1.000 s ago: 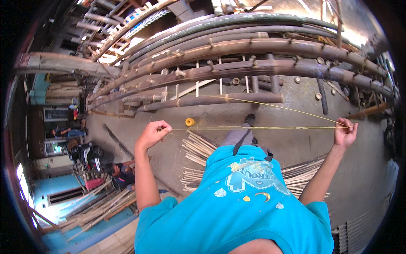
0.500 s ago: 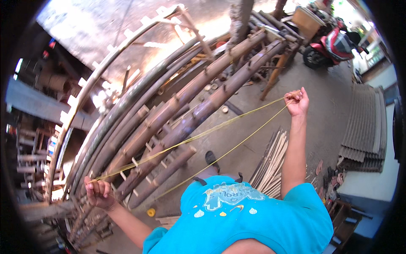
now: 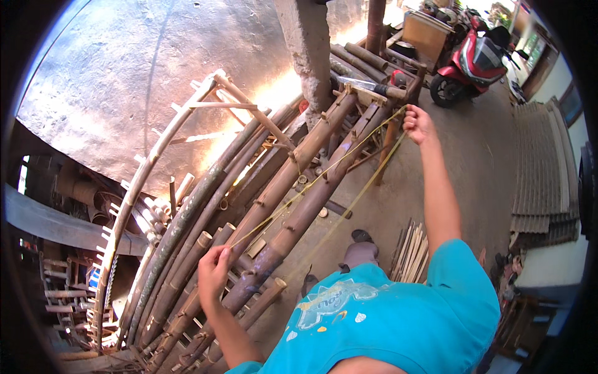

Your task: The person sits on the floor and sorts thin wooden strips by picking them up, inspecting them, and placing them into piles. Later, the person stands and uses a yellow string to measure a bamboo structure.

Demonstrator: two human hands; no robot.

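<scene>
A thin yellow cord [image 3: 288, 203] runs at a slant between my hands, over two thick brown bamboo poles. At its lower left end, my left hand [image 3: 213, 274] pinches it between thumb and fingers, above the poles. My right hand [image 3: 418, 124] is closed on the other end, raised near the poles' far end. A second strand of the cord hangs from my right hand down toward my shirt. Short pegs stick out of the near bamboo pole [image 3: 321, 193] and the one beside it [image 3: 299, 160]. A shorter bamboo piece [image 3: 265, 302] lies nearest me.
A curved bamboo frame with pegs [image 3: 142, 168] stands at the left. Further back are a concrete pillar [image 3: 305, 53] and a long blade [image 3: 362, 83] on the poles. Split sticks [image 3: 410, 249] lie beside me. At the right are a red motorbike [image 3: 470, 65] and corrugated sheets [image 3: 541, 168].
My left hand has moved right, in over the poles, and the hands are closer together. My right hand has come nearer the poles' far end. The view has shifted.
</scene>
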